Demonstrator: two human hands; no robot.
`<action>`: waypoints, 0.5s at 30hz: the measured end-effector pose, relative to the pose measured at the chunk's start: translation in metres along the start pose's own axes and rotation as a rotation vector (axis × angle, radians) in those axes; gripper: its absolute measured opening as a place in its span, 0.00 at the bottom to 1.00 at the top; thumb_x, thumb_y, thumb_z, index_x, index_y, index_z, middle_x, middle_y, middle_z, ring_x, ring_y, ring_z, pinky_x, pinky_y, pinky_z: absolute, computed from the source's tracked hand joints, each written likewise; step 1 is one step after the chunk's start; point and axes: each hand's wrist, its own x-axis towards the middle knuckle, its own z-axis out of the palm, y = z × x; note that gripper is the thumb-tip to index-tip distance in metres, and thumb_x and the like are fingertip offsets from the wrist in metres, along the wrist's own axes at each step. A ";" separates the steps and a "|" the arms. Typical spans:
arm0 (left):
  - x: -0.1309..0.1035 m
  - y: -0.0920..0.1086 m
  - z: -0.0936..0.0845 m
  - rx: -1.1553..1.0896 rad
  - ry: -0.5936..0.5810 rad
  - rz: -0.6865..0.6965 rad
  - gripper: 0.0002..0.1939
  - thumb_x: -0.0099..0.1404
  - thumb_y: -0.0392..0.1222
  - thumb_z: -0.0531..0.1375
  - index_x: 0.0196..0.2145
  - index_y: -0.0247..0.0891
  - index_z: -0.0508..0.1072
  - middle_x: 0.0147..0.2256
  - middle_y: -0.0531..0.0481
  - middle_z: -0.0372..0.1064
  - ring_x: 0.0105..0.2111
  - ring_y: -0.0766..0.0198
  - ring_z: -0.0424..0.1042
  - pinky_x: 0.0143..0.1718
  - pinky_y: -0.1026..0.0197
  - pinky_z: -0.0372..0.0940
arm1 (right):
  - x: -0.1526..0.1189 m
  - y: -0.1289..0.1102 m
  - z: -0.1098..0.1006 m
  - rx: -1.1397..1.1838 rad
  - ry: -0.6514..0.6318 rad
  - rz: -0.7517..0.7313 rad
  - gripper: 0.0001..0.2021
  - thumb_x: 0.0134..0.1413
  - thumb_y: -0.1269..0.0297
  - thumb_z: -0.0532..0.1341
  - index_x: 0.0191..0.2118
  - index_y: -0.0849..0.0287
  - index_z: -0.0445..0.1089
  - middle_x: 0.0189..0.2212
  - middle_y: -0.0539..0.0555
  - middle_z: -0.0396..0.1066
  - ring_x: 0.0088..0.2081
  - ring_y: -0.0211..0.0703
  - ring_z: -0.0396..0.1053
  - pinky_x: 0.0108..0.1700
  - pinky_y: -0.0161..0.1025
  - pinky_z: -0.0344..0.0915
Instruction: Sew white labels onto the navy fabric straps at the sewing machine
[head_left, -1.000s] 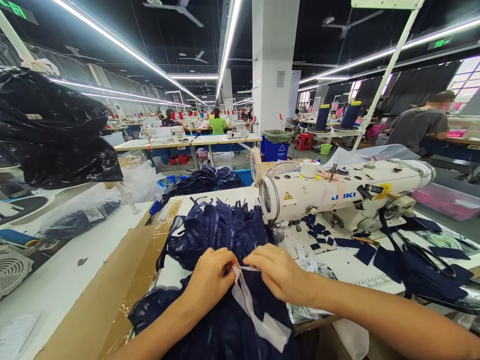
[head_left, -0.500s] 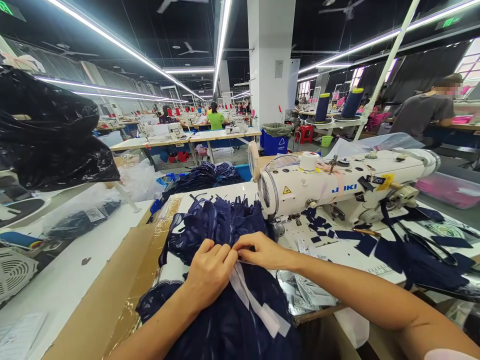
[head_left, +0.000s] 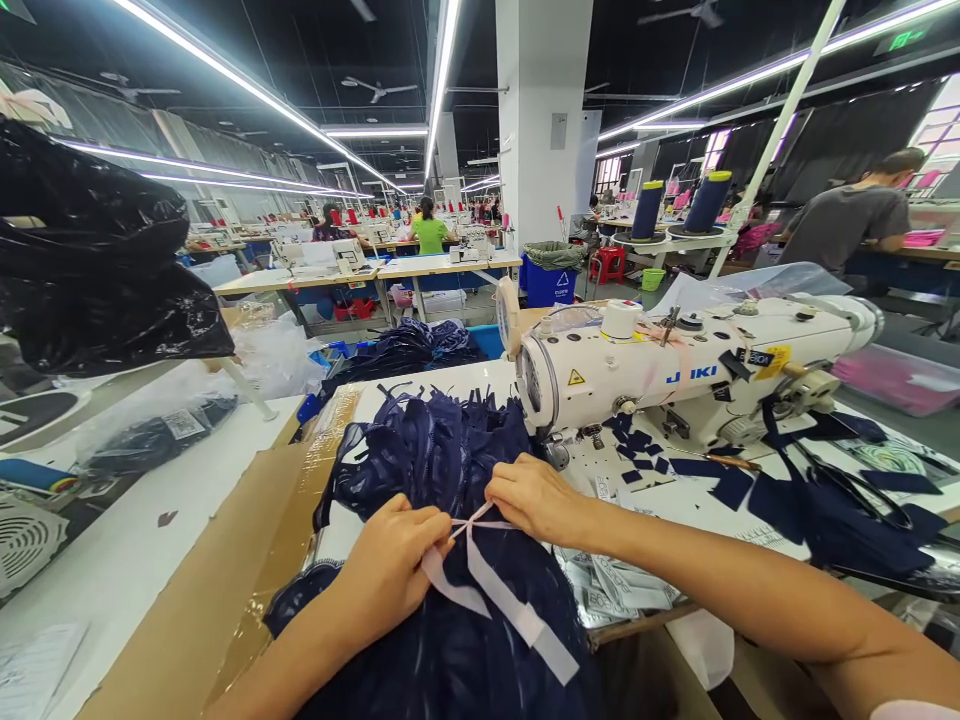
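A pale pinkish-white fabric strip (head_left: 517, 612) runs round a bundle of navy sheer garments (head_left: 427, 450), crossed in a knot on top. My left hand (head_left: 401, 560) is closed on one part of the strip, left of the knot. On the other side my right hand (head_left: 536, 495) pinches another part of it, slightly higher. Between the hands the strip is taut, and its loose ends hang down over the navy cloth toward me. The fingertips of both hands are partly hidden.
A white sewing machine (head_left: 637, 370) stands right of the bundle. Navy scraps (head_left: 637, 445), printed labels (head_left: 619, 585) and black-handled scissors (head_left: 862, 490) lie around it. Brown cardboard (head_left: 202, 570) edges the table at left, and a black plastic bag (head_left: 97, 250) hangs there. Co-workers sit farther back.
My hands have moved apart, left hand to the left and down, right hand right and slightly up. The strip between them has drawn tight, and the knot now shows.
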 end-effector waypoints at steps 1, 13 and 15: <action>-0.002 -0.001 -0.002 -0.057 -0.047 -0.037 0.12 0.61 0.35 0.47 0.20 0.38 0.60 0.18 0.57 0.61 0.17 0.69 0.56 0.24 0.64 0.50 | -0.002 0.000 0.000 -0.005 -0.011 -0.013 0.07 0.53 0.74 0.51 0.28 0.61 0.64 0.26 0.50 0.64 0.25 0.36 0.57 0.30 0.36 0.50; -0.090 -0.032 -0.001 -0.401 -0.139 -0.762 0.30 0.54 0.58 0.52 0.53 0.45 0.60 0.50 0.49 0.63 0.48 0.53 0.64 0.43 0.56 0.64 | -0.038 0.019 0.002 0.514 -0.270 0.708 0.26 0.57 0.55 0.47 0.56 0.68 0.51 0.32 0.59 0.70 0.35 0.47 0.67 0.37 0.41 0.60; -0.099 -0.032 0.011 -0.536 -0.215 -0.734 0.36 0.53 0.58 0.53 0.57 0.43 0.53 0.55 0.49 0.55 0.53 0.52 0.57 0.49 0.54 0.60 | -0.030 0.018 0.008 0.537 -0.332 0.745 0.33 0.55 0.50 0.48 0.59 0.70 0.44 0.44 0.66 0.65 0.44 0.53 0.65 0.44 0.45 0.59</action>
